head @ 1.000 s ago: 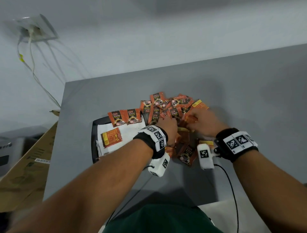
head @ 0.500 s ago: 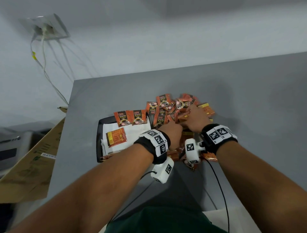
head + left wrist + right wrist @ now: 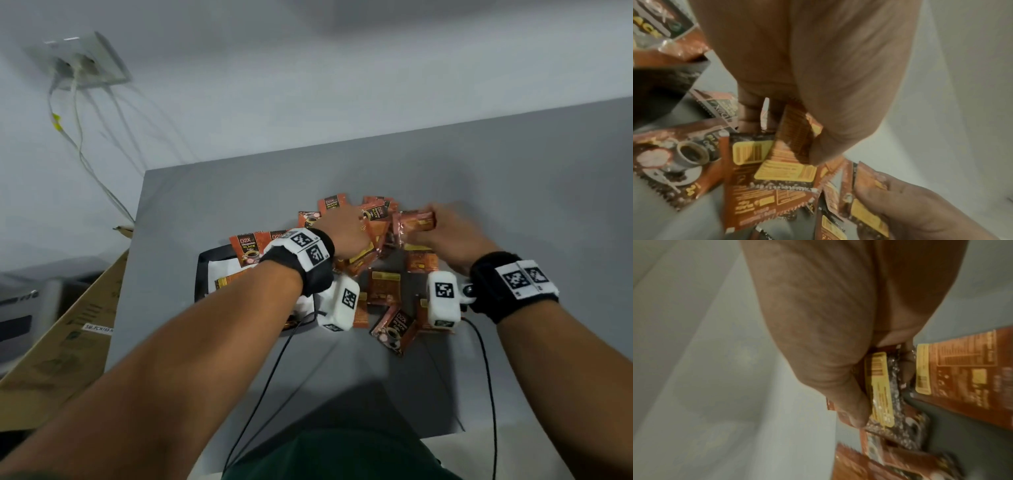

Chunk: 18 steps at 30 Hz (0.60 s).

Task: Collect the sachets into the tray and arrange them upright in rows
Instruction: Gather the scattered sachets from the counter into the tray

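Both my hands are in the sachet pile (image 3: 383,274) right of the tray (image 3: 202,270): left hand (image 3: 346,236) pinching a few sachets, right hand (image 3: 448,233) gripping a bunch (image 3: 416,222), on the desk (image 3: 513,192).

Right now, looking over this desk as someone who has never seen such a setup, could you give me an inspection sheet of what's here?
Surface: grey table, matte, bare toward the far right.
Job's things: orange sachets heaped loose right of the black tray; a few lie or lean in the tray, no rows seen yet.
Clutter: nothing seen beyond the sachets.
Hands: left hand grips sachets at the pile; right hand grips a small bunch of sachets.
Cables: thin black leads run from the wrist cameras back toward the person; white cords hang from a wall socket.
Surroundings: pale wall, cardboard box left of the table.
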Tool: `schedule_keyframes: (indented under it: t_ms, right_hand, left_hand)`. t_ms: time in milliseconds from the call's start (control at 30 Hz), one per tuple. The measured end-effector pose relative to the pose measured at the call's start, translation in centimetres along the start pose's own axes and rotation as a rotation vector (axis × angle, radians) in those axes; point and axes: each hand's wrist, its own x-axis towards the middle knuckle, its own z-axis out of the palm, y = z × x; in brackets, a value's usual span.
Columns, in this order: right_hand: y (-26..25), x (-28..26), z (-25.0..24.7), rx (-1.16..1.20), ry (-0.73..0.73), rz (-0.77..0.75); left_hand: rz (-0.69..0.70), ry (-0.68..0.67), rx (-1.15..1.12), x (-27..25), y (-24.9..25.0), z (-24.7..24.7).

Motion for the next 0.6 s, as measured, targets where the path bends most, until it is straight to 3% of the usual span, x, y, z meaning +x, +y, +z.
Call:
schedule_keyframes:
  t_ms: [167,267,533,600]
  right_hand:
    - [1.0,2.1,-2.2,0.025,0.053,0.090]
    - [1.7,3.5,-1.9,-0.071,0.110,0.128]
    - [2.7,6.8,1.2,-0.714,0.087,0.196]
    - [2.8,7.3,1.5,-0.754,0.082,0.202]
  left_hand:
    - [-0.013,-0.091,0.151,1.6,1.1,1.7]
    - [-0.003,-0.064,0.236,1.9,1.3,2.6]
    - [0.005,-0.001,-0.037,1.6,0.1,2.9]
    - [0.022,0.008,-0.068,1.0,-0.3,2.3]
